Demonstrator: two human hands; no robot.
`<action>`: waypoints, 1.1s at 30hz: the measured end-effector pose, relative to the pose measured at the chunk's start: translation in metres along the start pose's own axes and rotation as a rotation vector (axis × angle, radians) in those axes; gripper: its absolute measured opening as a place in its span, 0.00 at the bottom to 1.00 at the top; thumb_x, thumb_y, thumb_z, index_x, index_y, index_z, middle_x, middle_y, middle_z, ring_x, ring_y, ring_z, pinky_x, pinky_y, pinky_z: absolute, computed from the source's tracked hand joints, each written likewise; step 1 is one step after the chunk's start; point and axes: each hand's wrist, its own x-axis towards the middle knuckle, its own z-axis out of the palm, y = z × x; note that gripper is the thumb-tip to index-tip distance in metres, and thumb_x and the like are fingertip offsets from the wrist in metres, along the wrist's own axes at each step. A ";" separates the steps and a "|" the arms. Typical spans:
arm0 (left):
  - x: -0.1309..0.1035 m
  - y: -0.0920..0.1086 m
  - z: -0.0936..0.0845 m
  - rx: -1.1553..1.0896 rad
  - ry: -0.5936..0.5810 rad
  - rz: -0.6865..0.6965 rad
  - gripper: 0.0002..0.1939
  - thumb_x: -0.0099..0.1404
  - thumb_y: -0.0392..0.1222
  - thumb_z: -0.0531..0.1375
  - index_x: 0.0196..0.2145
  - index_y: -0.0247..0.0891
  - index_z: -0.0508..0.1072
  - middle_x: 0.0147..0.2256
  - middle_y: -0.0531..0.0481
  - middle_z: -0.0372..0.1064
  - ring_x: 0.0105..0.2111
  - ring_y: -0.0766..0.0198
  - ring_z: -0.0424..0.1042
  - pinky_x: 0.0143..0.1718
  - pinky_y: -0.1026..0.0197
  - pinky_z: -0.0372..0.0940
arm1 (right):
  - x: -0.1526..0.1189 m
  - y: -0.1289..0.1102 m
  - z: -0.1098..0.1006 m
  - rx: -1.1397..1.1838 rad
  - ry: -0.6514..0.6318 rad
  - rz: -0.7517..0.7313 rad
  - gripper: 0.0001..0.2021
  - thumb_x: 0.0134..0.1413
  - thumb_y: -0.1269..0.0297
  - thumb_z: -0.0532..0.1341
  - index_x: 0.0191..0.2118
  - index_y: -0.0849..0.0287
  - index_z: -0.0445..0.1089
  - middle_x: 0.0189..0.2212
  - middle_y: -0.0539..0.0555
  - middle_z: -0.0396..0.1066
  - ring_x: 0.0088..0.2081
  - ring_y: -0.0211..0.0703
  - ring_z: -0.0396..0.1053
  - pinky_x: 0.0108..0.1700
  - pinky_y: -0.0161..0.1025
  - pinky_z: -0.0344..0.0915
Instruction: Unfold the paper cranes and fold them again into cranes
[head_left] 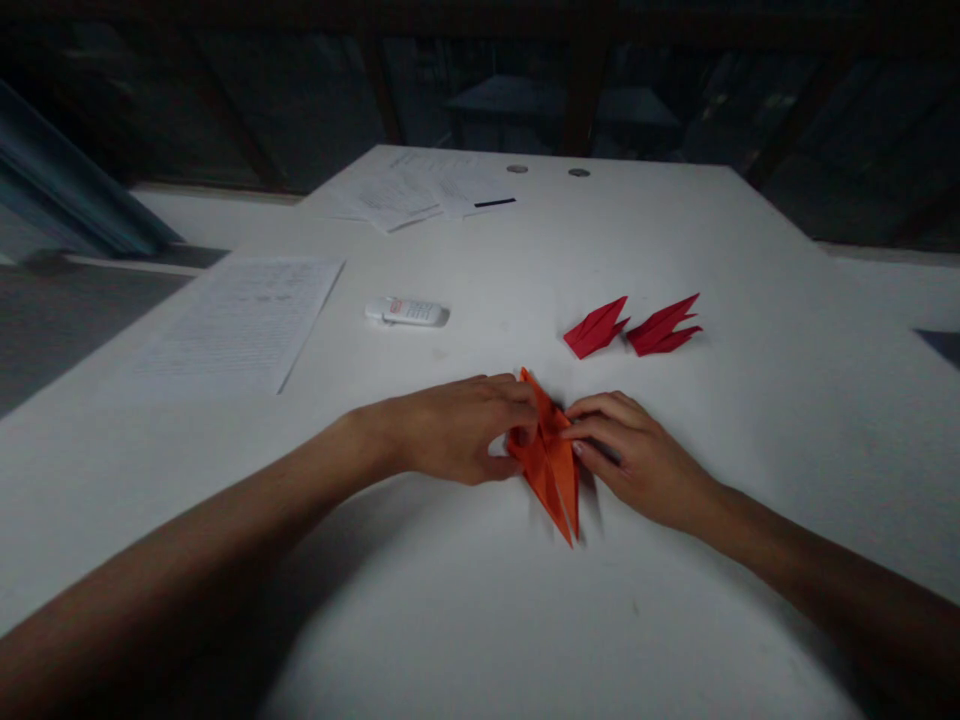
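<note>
An orange folded paper (pixel 551 455) lies on the white table between my hands, long and diamond-shaped, its near end split into two points. My left hand (pixel 480 425) grips its left edge, thumb and fingers curled round the paper. On the opposite edge, my right hand (pixel 637 455) pinches the paper with its fingertips. Parts of both edges are hidden under my fingers. Beyond my right hand rest two red folded paper pieces, one red origami piece (pixel 596 328) at the left and another red origami piece (pixel 664 328) close beside it.
A white correction-fluid-like bottle (pixel 405 312) lies beyond my left hand. Further left is a printed sheet (pixel 247 320). Several loose papers (pixel 420 190) with a black strip (pixel 495 203) lie at the far end, near two small round discs. The white table (pixel 465 620) narrows towards dark windows.
</note>
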 end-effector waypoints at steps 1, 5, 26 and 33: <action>0.000 0.000 -0.001 -0.006 0.001 0.002 0.07 0.63 0.34 0.65 0.40 0.39 0.75 0.42 0.47 0.72 0.45 0.57 0.71 0.51 0.55 0.64 | 0.000 0.000 0.000 -0.001 0.000 0.001 0.09 0.66 0.72 0.61 0.47 0.54 0.74 0.48 0.56 0.73 0.51 0.49 0.69 0.55 0.53 0.67; 0.001 0.000 -0.003 -0.019 -0.016 -0.002 0.06 0.66 0.33 0.62 0.39 0.39 0.76 0.42 0.47 0.74 0.47 0.57 0.71 0.52 0.55 0.64 | 0.000 -0.001 -0.001 0.004 0.012 0.006 0.08 0.67 0.71 0.59 0.46 0.54 0.74 0.47 0.55 0.73 0.50 0.48 0.70 0.54 0.52 0.67; -0.001 -0.002 -0.002 -0.073 -0.001 0.016 0.10 0.62 0.30 0.63 0.41 0.41 0.77 0.43 0.47 0.75 0.49 0.55 0.71 0.54 0.53 0.64 | 0.001 0.001 0.000 0.022 0.014 0.025 0.11 0.64 0.76 0.60 0.45 0.52 0.73 0.45 0.55 0.74 0.48 0.49 0.70 0.52 0.52 0.69; -0.002 -0.008 -0.004 0.042 0.174 -0.324 0.18 0.63 0.51 0.66 0.44 0.38 0.70 0.45 0.44 0.70 0.44 0.55 0.70 0.47 0.55 0.64 | 0.000 0.000 0.001 0.001 0.016 0.019 0.10 0.62 0.75 0.62 0.45 0.52 0.73 0.45 0.55 0.74 0.49 0.51 0.70 0.52 0.53 0.69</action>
